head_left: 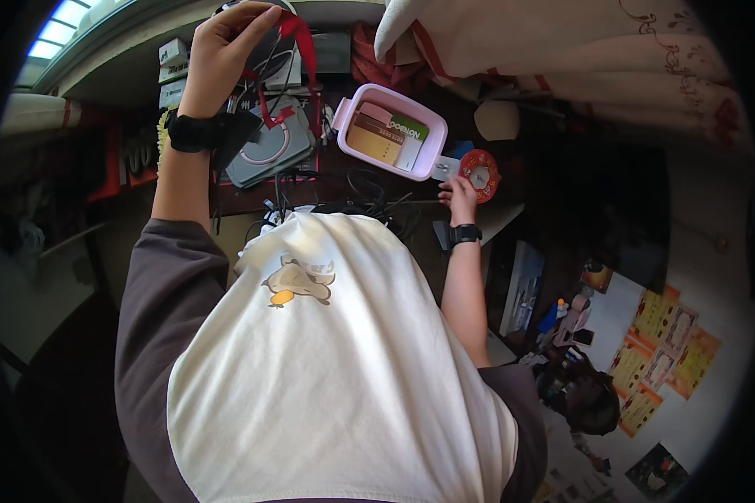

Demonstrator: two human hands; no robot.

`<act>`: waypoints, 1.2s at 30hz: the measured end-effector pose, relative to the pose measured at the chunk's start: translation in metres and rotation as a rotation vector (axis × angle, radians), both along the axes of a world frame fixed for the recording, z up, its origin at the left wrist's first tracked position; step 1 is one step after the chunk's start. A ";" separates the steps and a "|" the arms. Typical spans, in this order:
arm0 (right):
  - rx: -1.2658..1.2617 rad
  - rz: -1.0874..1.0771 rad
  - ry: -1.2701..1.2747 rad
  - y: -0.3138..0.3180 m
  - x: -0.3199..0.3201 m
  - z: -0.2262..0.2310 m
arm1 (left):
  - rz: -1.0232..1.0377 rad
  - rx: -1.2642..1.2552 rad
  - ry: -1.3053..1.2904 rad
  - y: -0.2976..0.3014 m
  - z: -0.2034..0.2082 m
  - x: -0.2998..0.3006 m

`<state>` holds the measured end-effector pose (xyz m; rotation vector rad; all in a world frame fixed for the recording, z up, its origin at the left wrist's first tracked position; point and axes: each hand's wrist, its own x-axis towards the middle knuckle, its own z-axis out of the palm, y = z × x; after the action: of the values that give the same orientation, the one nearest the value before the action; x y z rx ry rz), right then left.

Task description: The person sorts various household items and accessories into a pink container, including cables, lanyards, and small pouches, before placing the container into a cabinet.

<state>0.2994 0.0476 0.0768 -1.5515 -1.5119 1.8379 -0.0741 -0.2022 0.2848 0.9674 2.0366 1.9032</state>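
Observation:
My left hand (226, 46) is raised at the upper left, its fingers pinched on a red ribbon (299, 46). The ribbon hangs down in a loop over grey cases and cables on the desk. At the right, my right hand (459, 204) lies by the left edge of a red round disc (490, 183) with a pale centre. Its fingers look apart and slightly bent; whether they grip the disc is unclear. A white card or tag (444, 169) sits just above these fingers. Between the hands stands a pink plastic box (341, 116) holding notebooks (369, 144).
A grey case (289, 155) with a pale pink ring lies left of the box. Tangled black cables (369, 191) run along the desk's near edge. Small white boxes (173, 71) are stacked behind my left forearm. A patterned curtain (562, 50) hangs at the back right.

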 end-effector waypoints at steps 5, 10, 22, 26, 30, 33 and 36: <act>-0.222 0.106 0.111 0.000 -0.037 -0.012 | -0.013 0.023 -0.023 -0.007 0.012 0.011; -0.257 0.133 0.059 0.014 -0.065 -0.028 | 0.049 0.086 -0.109 -0.019 0.015 0.018; 0.108 0.375 0.013 0.015 -0.069 0.006 | -0.158 -0.062 0.093 -0.001 0.024 0.029; 0.302 0.373 0.141 0.025 -0.090 0.064 | -0.320 -0.122 0.205 0.005 0.046 0.028; 0.413 0.577 0.445 -0.014 -0.139 0.189 | -0.428 -0.048 0.207 0.017 0.061 0.033; 0.815 0.753 0.553 -0.054 -0.176 0.232 | -0.461 -0.010 0.236 0.026 0.065 0.040; 0.958 0.839 0.569 -0.078 -0.199 0.242 | -0.432 -0.003 0.238 0.025 0.059 0.041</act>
<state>0.1006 -0.0299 0.3191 0.0633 -2.3350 1.2494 -0.0331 -0.1770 0.3438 1.5495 1.7491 1.6171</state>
